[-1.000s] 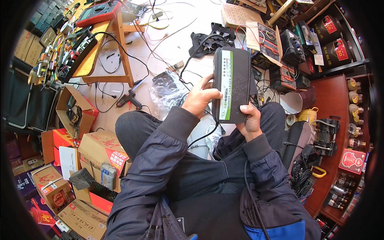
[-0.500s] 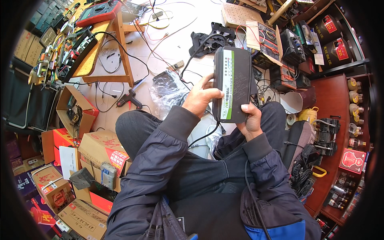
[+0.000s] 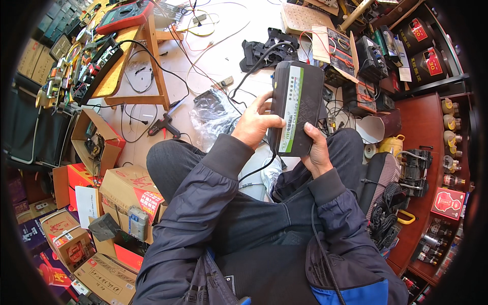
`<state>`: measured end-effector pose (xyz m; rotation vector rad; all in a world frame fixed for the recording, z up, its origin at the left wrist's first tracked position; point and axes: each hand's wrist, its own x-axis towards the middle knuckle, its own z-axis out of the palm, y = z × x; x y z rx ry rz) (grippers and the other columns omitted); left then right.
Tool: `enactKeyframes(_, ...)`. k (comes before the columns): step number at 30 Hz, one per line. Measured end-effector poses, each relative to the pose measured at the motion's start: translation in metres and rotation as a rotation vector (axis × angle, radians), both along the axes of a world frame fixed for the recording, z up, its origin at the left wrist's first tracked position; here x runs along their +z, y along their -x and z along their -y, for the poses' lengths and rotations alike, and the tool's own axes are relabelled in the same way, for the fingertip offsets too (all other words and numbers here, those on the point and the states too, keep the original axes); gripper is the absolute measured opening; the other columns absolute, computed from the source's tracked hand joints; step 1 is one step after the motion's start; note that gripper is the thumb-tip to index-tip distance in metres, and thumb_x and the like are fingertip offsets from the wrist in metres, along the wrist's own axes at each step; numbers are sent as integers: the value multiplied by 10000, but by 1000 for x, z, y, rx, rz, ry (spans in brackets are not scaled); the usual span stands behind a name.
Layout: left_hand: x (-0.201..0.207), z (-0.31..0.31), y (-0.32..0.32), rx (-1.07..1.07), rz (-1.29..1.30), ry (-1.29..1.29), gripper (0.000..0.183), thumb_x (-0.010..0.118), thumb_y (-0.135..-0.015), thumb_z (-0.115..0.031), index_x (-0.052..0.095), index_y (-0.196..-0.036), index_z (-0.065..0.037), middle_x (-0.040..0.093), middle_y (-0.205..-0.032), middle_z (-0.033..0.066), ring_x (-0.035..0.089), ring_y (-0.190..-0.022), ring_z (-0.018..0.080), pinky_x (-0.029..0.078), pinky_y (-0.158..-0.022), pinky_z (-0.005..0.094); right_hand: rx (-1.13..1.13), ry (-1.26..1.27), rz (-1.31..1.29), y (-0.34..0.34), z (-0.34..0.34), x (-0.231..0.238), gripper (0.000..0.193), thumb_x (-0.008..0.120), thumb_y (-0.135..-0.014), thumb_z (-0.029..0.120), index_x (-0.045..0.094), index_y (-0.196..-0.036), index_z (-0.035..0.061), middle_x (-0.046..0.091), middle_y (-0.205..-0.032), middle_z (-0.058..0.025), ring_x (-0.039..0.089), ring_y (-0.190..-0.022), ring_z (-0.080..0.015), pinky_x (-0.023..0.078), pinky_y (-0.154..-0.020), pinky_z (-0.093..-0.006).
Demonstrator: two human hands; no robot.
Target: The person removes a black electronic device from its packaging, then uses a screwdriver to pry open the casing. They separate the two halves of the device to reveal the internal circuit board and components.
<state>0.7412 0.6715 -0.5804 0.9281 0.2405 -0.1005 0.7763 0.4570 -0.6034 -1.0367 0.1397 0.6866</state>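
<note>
A black box-shaped battery charger [image 3: 297, 104] with a green and white stripe down its face is held upright over my knees. My left hand [image 3: 254, 123] grips its left edge, thumb across the lower front. My right hand [image 3: 316, 152] cups its bottom right corner from below. A black cable [image 3: 256, 170] runs from the charger's lower end down across my lap. Another black cable [image 3: 254, 68] leaves its top toward the floor beyond.
A wooden stool [image 3: 137, 66] with a red multimeter [image 3: 124, 15] and tools stands at upper left. Cardboard boxes [image 3: 127, 193] crowd the left. A clear plastic bag [image 3: 211, 117] and a glue gun [image 3: 163, 124] lie on the floor. More chargers [image 3: 363, 76] and a dark wood cabinet [image 3: 432, 147] fill the right.
</note>
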Motion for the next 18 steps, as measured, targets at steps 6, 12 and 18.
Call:
enactKeyframes(6,2,5,3,-51,31,-79,904,872,-836,-72,399,-1601,17,612,-1407,219,621,-1281,298,470,-1120,419,-47,-10,14,-1,-1,-3,526,651,-1050,444,627,-1358,18,727,-1225,-92,713,-1100,-180,573,-992,-334)
enactKeyframes(12,-22,8,-4,-49,45,-90,1007,939,-786,-207,387,-1603,0,603,-1408,262,627,-1288,345,538,-1054,445,-154,0,-4,-5,3,-19,494,623,-1073,439,635,-1352,31,731,-1240,-89,722,-1078,-209,587,-969,-360)
enactKeyframes(18,-28,13,-5,-3,10,-242,990,929,-769,-201,422,-1604,-47,614,-1409,251,611,-1290,344,480,-1111,447,-123,-35,4,-7,2,-21,583,564,-1094,470,577,-1437,-2,693,-1335,-139,700,-1188,-265,565,-1059,-400)
